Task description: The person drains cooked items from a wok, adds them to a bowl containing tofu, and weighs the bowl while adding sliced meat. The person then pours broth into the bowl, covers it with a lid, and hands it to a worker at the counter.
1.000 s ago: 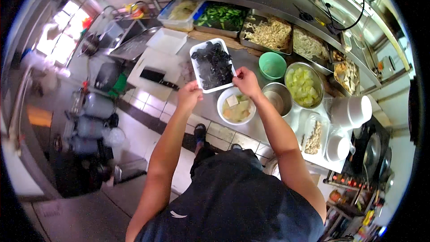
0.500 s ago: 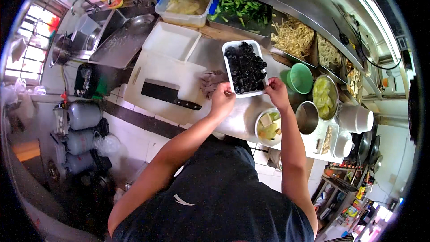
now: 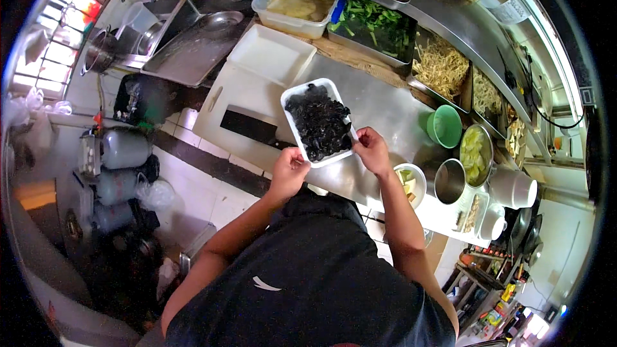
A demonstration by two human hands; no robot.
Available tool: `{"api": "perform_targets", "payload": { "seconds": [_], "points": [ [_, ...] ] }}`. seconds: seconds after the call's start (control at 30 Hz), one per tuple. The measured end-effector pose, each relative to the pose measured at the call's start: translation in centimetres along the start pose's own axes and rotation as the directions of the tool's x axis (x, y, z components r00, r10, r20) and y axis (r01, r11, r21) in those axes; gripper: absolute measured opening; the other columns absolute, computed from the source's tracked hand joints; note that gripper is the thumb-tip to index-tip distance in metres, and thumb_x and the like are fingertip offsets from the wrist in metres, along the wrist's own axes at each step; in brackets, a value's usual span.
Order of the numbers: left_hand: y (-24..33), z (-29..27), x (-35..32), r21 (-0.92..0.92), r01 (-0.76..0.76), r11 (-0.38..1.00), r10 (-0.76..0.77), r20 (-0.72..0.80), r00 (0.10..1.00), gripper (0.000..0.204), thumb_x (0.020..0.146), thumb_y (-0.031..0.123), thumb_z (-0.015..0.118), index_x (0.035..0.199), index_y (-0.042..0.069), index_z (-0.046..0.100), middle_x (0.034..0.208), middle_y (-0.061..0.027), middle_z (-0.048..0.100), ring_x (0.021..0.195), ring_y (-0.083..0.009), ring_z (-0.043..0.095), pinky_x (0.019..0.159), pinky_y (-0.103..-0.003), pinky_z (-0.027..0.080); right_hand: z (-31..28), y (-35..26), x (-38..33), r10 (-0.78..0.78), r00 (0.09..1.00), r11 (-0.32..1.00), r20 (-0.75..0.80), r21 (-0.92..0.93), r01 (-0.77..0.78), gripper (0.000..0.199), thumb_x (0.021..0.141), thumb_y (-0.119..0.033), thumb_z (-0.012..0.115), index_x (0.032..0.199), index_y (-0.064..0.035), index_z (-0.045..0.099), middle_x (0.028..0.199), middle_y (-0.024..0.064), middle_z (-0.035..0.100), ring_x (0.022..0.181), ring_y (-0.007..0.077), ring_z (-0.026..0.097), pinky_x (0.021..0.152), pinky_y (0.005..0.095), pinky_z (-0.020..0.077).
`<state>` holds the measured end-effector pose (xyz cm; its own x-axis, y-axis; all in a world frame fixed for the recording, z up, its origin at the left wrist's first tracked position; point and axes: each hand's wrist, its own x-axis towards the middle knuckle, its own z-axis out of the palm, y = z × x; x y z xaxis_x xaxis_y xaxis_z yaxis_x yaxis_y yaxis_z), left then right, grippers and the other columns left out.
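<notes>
Our torso hides the near edge of the counter (image 3: 379,99), and the jars at lower right are too small to make out. A pale paper sign (image 3: 512,9) hangs on the upper shelf. Our left hand (image 3: 288,171) and right hand (image 3: 372,150) each grip the near corners of a white rectangular tray (image 3: 292,97) of dark black fungus, above the counter beside a cleaver (image 3: 247,125); nearby sit a green bowl (image 3: 444,126) and a steel pot (image 3: 449,182).

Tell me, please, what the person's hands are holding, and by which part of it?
Both hold the white tray of dark food by its near end: the left hand at the near left corner, the right hand at the near right corner.
</notes>
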<state>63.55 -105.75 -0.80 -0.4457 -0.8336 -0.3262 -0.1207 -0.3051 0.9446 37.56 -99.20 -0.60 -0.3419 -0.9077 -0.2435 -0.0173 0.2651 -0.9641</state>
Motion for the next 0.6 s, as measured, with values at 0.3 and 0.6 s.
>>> {"api": "perform_targets", "payload": {
  "seconds": [0.3,0.6],
  "points": [
    [-0.1,1.1,1.9,-0.166,0.124,0.978,-0.146,-0.128,0.981,0.033,0.086,0.003,0.067,0.115,0.000,0.050,0.089,-0.0053,0.060,0.067,-0.0117,0.058,0.050,-0.026,0.046,1.8,-1.9,6.9,-0.147,0.989,0.954,0.022,-0.261,0.148,0.016,0.084,-0.008,0.066,0.096,0.0021,0.064,0.080,0.0095,0.067,0.071,0.0166,0.062,0.067,0.0316,0.0508],
    [0.3,0.7,3.1,-0.133,0.144,0.981,-0.156,-0.082,0.984,0.039,0.091,0.011,0.066,0.127,0.006,0.049,0.095,-0.0030,0.063,0.072,-0.0104,0.062,0.053,-0.025,0.050,3.5,-0.2,8.7,-0.190,0.951,0.883,-0.243,-0.466,0.057,0.026,0.088,-0.019,0.068,0.105,0.0004,0.067,0.092,0.0193,0.071,0.082,0.0291,0.070,0.074,0.0371,0.0541]
  ]
}}
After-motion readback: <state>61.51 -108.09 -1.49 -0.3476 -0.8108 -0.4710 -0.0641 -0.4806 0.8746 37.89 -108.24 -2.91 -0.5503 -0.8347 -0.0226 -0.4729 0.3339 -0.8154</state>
